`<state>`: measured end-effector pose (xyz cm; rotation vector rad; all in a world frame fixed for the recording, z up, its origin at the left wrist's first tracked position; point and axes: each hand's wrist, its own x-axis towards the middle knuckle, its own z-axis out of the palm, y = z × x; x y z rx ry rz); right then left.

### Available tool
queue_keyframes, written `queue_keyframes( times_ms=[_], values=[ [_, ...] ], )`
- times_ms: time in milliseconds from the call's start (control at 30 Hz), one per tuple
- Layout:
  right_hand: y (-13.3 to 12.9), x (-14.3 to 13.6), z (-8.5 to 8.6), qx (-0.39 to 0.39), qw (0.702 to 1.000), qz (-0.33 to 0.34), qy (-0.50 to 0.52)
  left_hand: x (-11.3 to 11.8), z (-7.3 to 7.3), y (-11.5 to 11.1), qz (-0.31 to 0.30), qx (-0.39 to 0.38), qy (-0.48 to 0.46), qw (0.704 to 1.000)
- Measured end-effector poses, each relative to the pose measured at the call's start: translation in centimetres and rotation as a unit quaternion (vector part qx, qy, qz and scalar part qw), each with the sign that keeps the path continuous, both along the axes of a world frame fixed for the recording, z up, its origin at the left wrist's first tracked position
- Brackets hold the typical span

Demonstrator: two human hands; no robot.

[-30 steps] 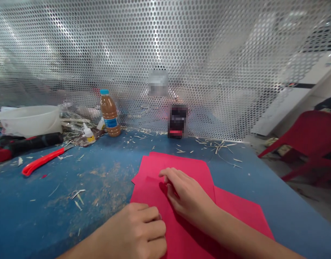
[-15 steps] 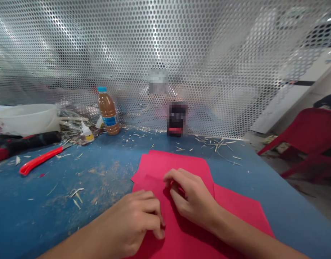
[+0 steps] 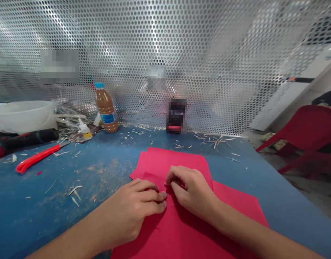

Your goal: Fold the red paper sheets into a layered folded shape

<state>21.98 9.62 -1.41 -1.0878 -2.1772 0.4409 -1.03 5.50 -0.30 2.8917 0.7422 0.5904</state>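
Left hand (image 3: 135,207): laid on paper (image 3: 178,156), fingers loosely bent, grasping nothing.
Right hand (image 3: 193,187): curled over paper; cannot tell whether pinching.
Room: tabletop (image 3: 281,201) showing between paper and right edge.
Paper: layered, centred ahead, far edge toward panel (image 3: 208,54); near end cropped, long axis uncertain.
Bottle (image 3: 104,102): upright, brown liquid inside.
Tub (image 3: 25,117): contents hidden.

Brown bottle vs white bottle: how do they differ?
Size: the brown bottle is taller and wider than the white bottle.
Top: brown bottle has a blue cap, white bottle a tapered tip.
Label: brown bottle's is blue, white bottle's yellow.
Shared: both sit left of the red paper.
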Motion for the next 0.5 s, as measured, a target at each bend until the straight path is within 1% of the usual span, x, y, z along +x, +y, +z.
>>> queue_keyframes(
  times_ms=[100,167,400,500],
  values=[
    [-0.24,0.12,-0.08,0.025,1.0,0.012,-0.012,0.12,0.16,-0.38,-0.023,-0.028,-0.036,0.999],
    [-0.42,0.28,-0.17,0.041,0.999,0.022,-0.018,0.3,0.23,-0.67,-0.024,-0.041,-0.05,0.998],
    [-0.95,0.77,-0.25,0.11,0.991,0.065,-0.047,0.05,0.14,-0.88,-0.013,-0.052,-0.036,0.998],
    [-0.95,0.85,-0.25,0.128,0.989,0.053,-0.046,-0.34,-0.14,-0.86,0.004,-0.054,-0.033,0.998]
  ],
)
